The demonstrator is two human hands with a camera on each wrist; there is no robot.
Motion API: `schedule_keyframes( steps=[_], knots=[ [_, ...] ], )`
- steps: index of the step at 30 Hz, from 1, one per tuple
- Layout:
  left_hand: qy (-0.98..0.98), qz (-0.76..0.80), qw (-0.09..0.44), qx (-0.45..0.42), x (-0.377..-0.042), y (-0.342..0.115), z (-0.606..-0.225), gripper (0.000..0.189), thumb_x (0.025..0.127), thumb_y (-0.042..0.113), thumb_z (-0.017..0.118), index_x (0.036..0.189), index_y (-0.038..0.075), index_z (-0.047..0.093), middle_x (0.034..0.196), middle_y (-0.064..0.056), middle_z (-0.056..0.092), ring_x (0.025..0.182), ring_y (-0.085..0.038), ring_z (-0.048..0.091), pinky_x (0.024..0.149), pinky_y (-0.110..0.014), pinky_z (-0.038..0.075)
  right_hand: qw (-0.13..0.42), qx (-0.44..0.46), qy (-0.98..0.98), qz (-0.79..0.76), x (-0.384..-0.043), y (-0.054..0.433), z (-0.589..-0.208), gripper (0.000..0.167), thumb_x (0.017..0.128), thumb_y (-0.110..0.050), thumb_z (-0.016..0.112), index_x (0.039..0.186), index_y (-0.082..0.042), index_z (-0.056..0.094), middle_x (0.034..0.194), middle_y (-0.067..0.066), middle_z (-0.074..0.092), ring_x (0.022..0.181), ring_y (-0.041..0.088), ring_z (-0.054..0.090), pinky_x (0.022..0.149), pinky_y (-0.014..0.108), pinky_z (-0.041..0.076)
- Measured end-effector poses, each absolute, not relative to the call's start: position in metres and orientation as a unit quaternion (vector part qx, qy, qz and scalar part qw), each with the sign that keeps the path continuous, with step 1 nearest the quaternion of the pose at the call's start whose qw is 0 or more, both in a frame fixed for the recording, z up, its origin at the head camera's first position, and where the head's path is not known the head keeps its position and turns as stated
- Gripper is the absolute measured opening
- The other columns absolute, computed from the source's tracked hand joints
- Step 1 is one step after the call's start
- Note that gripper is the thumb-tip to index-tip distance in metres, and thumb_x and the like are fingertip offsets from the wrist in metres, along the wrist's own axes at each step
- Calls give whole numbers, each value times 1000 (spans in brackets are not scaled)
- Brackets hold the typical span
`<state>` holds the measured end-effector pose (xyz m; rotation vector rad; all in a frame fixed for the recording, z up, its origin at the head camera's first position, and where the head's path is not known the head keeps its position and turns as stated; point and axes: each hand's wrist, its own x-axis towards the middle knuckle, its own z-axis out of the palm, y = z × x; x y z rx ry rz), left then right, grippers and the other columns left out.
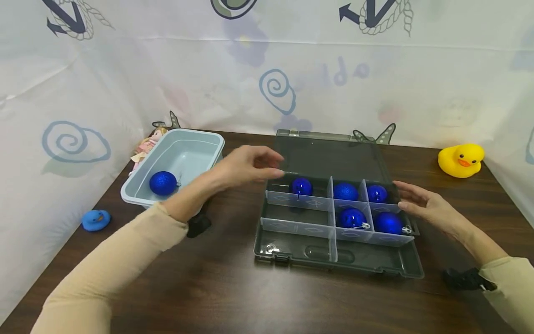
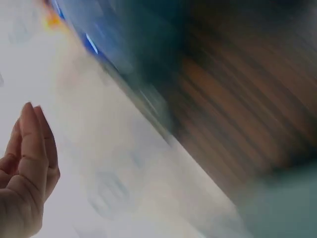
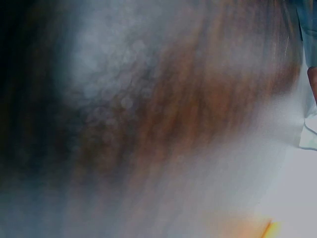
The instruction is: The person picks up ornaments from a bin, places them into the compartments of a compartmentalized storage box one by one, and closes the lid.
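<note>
A dark see-through divider box (image 1: 288, 269) lies with its lid (image 1: 325, 155) swung back. Several blue Christmas balls, among them a shiny one (image 1: 301, 186) in the back left compartment, sit between its pale dividers (image 1: 292, 226). My left hand (image 1: 250, 164), its fingers extended and thumb apart, hovers by the box's back left side and holds nothing. At the box's right edge is my right hand (image 1: 423, 206), fingertips right by the rim. Another blue ball (image 1: 163, 183) lies in a light blue plastic bin (image 1: 135, 197). Both wrist views are blurred; the left one shows extended fingers (image 2: 32, 134).
A yellow rubber duck (image 1: 460, 160) stands at the back right of the wooden table (image 1: 225, 287). Left of the bin are a small blue duck (image 1: 96, 220) and a doll (image 1: 146, 146). A printed white curtain (image 1: 187, 69) hangs behind.
</note>
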<state>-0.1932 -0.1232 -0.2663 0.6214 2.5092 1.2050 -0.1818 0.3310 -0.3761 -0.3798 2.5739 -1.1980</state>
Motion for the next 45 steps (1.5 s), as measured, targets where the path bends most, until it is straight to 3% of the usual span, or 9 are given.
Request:
schedule_keyframes(
  steps=[3,7,12,15,19,27,39,45],
  knots=[
    [891,414,110,150,-198,-186,-270,46,90,26,65,129,4,53,124,-15,59,108,-28,60,86,-38,52,137,-131,890,-414,-183,331,-375,58,99,-24,49,150,-16,23,147,24,31,112,-5,40,81,8,43],
    [918,383,86,62,-198,-260,-280,55,92,32,61,135,1,46,132,-22,52,119,-32,52,89,-26,46,137,-132,891,-412,-186,332,-372,57,99,-24,48,150,-17,23,147,24,30,110,-8,38,81,7,43],
    [927,368,76,10,-195,-305,-294,59,92,33,61,136,-3,44,134,-27,48,120,-34,48,89,-18,39,139,-132,889,-415,-187,333,-372,57,99,-24,48,150,-16,23,147,25,29,108,-12,36,81,6,42],
    [922,379,78,3,-194,-313,-298,60,92,30,61,136,-6,41,135,-29,45,123,-38,44,100,-33,40,141,-130,888,-418,-186,333,-374,57,99,-24,48,150,-16,23,147,25,29,107,-13,37,81,6,42],
    [917,387,91,-10,-194,-314,-299,63,91,29,63,137,-6,39,138,-31,40,129,-43,37,108,-52,29,141,-129,889,-416,-183,334,-375,57,99,-25,48,150,-17,22,147,26,29,111,-7,40,81,7,43],
    [912,395,109,-6,-201,-312,-304,62,90,20,64,138,-8,36,141,-32,37,133,-44,32,109,-51,27,135,-134,884,-427,-177,337,-376,56,100,-22,47,150,-17,23,147,29,27,103,-20,41,81,7,43],
    [921,358,153,-11,-203,-315,-318,61,89,17,65,139,-5,37,139,-33,38,129,-47,35,107,-56,29,139,-137,878,-436,-179,332,-380,56,100,-22,47,150,-18,24,146,25,28,103,-18,43,81,8,44],
    [930,337,145,-7,-202,-314,-316,60,90,22,64,138,-5,39,136,-32,41,125,-45,39,104,-55,33,134,-138,879,-436,-182,331,-380,56,100,-20,48,150,-16,24,144,20,33,104,-16,42,80,8,44]
  ],
)
